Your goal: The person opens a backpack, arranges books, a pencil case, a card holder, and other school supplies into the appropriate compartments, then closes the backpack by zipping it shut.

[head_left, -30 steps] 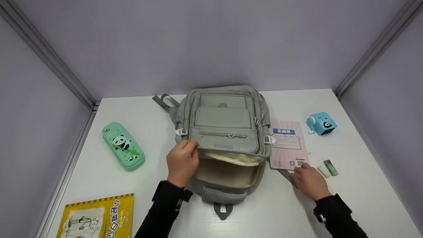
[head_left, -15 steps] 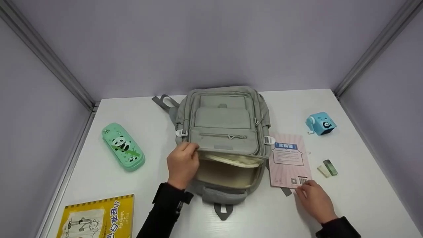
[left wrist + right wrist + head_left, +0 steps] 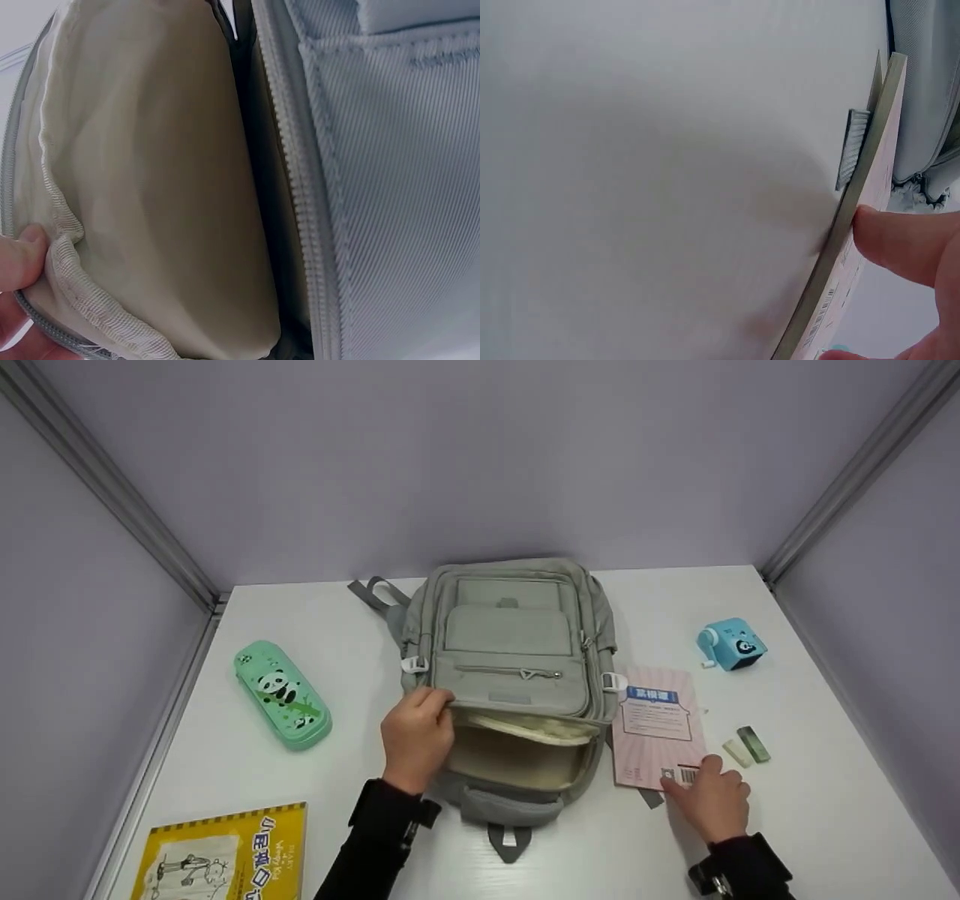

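A grey backpack (image 3: 510,645) lies on the table with its main compartment unzipped and gaping toward the person. My left hand (image 3: 417,739) pinches the upper lip of that opening, thumb against the cream lining (image 3: 165,187) in the left wrist view. Beside the bag, on the right, lies a pink book (image 3: 660,727) with a blue title box and a barcode. My right hand (image 3: 712,799) holds its near right corner, thumb at the near edge. In the right wrist view the thumb (image 3: 900,240) touches the book's edge; the other fingers are mostly hidden.
A green panda pencil case (image 3: 283,695) lies at left, above a yellow book (image 3: 225,855). At right stand a blue pencil sharpener (image 3: 732,644) and two small blocks, one green (image 3: 754,744), one pale (image 3: 737,753). A grey strap end (image 3: 651,797) pokes from beneath the pink book.
The pink book has slid toward the person along the bag's right side, drawn by my right hand. That hand's thumb and fingers have since spread around the corner. My left hand keeps its hold.
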### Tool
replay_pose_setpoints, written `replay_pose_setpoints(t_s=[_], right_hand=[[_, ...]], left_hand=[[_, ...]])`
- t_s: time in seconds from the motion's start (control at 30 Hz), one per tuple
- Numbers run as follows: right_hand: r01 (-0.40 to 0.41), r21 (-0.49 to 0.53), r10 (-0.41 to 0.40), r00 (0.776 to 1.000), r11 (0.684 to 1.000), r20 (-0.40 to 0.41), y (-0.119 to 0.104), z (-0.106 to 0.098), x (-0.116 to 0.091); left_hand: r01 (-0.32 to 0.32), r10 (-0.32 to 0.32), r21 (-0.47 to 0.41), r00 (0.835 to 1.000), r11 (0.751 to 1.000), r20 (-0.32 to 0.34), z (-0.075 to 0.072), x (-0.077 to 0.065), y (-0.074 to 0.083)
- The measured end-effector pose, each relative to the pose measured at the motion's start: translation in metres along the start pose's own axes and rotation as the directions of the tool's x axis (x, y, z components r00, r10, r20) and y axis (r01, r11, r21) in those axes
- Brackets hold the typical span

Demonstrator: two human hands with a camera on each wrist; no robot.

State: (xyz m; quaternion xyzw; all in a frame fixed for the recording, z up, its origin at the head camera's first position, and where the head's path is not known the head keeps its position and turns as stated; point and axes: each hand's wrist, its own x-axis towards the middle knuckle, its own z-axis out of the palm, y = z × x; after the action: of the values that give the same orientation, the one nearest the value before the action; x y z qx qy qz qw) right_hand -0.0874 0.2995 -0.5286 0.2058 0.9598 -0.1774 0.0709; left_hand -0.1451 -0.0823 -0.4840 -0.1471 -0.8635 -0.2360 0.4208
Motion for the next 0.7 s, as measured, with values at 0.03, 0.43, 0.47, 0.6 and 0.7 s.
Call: replay_pose_setpoints(t_s=[0.03, 0.43, 0.47, 0.6, 0.7], right_hand=[[-0.021, -0.003, 0.021, 1.0, 1.0, 0.01, -0.001, 0.0, 0.001], [-0.164, 0.078, 0.153, 0.979, 0.983, 0.135, 0.003, -0.008, 0.014], [-0.143, 0.116, 0.13, 0.985, 0.983, 0.112, 0.005, -0.008, 0.014], [-0.065, 0.301, 0.066, 0.998, 0.951, 0.007, 0.009, -0.005, 0.011], [-0.062, 0.511, 0.066, 0.998, 0.857, 0.01, 0.006, -0.011, 0.006]], left_hand=[[-0.005, 0.005, -0.003, 1.0, 1.0, -0.008, 0.001, 0.0, 0.0], [0.023, -0.024, 0.025, 0.998, 0.999, 0.05, -0.015, 0.01, 0.012], [0.023, -0.024, 0.021, 0.999, 1.0, 0.043, -0.015, 0.01, 0.012], [0.006, -0.006, -0.007, 1.0, 1.0, 0.009, -0.006, 0.005, 0.005], [0.012, -0.011, -0.011, 1.0, 1.0, 0.024, -0.006, 0.006, 0.004]])
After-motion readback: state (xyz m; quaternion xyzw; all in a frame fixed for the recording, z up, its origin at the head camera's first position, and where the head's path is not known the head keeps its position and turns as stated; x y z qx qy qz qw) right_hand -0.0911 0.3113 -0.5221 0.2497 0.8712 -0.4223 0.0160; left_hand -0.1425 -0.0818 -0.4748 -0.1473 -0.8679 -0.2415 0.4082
